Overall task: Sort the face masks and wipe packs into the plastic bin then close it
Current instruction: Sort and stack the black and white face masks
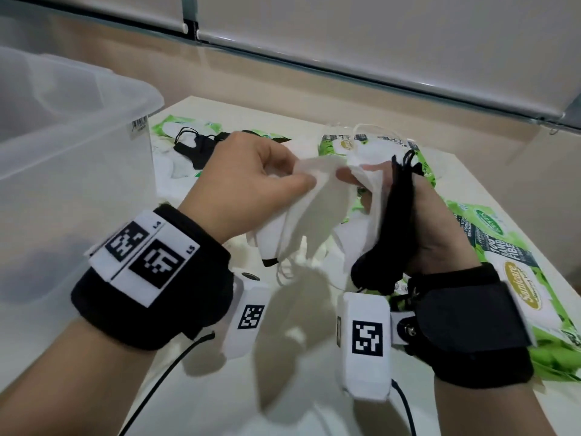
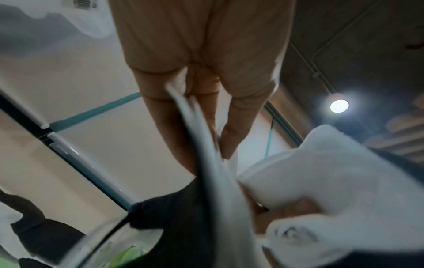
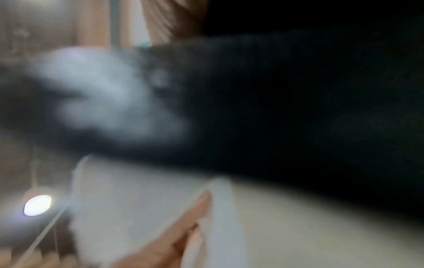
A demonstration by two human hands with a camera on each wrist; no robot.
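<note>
The open clear plastic bin (image 1: 78, 127) stands to the left, nearer the left hand (image 1: 251, 180), which pinches a white face mask (image 1: 301, 215) hanging long-axis downward. The right hand (image 1: 421, 221) clutches white and black face masks (image 1: 393, 221) bunched upright. Wipe packs (image 1: 515, 278) on the table (image 1: 298, 388) read "Sanicare" and "100 BAMB… FIBE…".

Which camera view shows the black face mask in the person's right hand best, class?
The head view: the black face mask hangs sharp and whole in the right hand, beside white masks. The right wrist view shows it only as a dark blur. In the left wrist view, dark cloth appears low down, too blurred to identify.
</note>
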